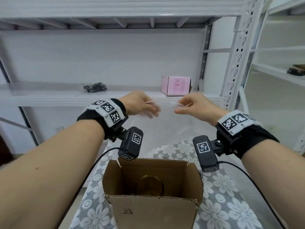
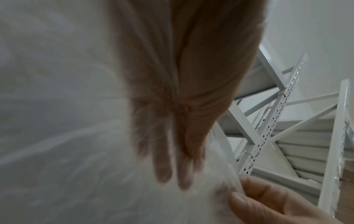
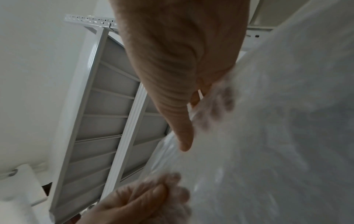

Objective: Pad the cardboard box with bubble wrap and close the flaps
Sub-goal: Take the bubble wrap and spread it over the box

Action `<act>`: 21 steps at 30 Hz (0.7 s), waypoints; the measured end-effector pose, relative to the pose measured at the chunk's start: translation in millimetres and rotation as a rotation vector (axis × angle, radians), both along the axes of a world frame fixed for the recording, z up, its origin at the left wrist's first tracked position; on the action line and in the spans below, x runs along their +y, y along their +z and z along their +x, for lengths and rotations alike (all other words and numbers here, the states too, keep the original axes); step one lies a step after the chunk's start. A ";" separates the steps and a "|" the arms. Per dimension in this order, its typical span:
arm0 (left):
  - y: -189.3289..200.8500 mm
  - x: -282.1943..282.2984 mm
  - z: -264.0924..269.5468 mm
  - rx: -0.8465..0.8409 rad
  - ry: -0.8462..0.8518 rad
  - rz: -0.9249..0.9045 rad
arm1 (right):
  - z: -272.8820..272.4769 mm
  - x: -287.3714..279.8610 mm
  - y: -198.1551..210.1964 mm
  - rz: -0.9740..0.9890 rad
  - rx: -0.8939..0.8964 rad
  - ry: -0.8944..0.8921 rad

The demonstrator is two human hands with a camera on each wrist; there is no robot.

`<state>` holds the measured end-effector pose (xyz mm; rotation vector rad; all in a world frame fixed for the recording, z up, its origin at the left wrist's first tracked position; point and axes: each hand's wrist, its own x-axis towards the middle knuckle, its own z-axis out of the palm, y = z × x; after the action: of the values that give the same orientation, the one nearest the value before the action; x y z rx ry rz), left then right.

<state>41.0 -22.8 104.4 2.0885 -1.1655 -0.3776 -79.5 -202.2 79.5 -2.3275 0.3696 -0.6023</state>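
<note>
An open cardboard box (image 1: pixel 153 212) stands on the table below my raised hands, with a round gold tin (image 1: pixel 151 185) at its bottom. Above it hangs a clear sheet of bubble wrap (image 1: pixel 166 128), held up by its top edge. My left hand (image 1: pixel 151 109) pinches the left part of that edge, thumb in front and fingers (image 2: pixel 162 168) behind the bubble wrap (image 2: pixel 76 136). My right hand (image 1: pixel 181 107) pinches the right part, thumb (image 3: pixel 182 121) on the near side of the bubble wrap (image 3: pixel 277 121). The hands are close together and blurred.
A floral lace cloth (image 1: pixel 227 204) covers the table. Behind it runs a white metal shelf (image 1: pixel 49 95) with a pink carton (image 1: pixel 175 85) and a black bundle (image 1: pixel 95 87). A perforated shelf upright (image 1: pixel 234 63) stands at the right.
</note>
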 end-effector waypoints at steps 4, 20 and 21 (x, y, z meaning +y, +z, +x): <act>1.6 0.8 -0.5 0.139 -0.082 0.024 | 2.2 19.6 6.0 0.129 -0.036 0.170; 4.8 16.4 11.5 -0.387 0.398 -0.047 | -3.3 23.6 9.0 0.152 -0.106 0.062; 6.3 16.7 10.7 -0.472 0.440 -0.052 | -4.1 24.0 10.2 0.140 -0.108 0.050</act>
<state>51.7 -6.1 110.8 2.3774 -0.9057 0.3655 -83.5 -178.2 89.7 -2.1548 0.2937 -0.6535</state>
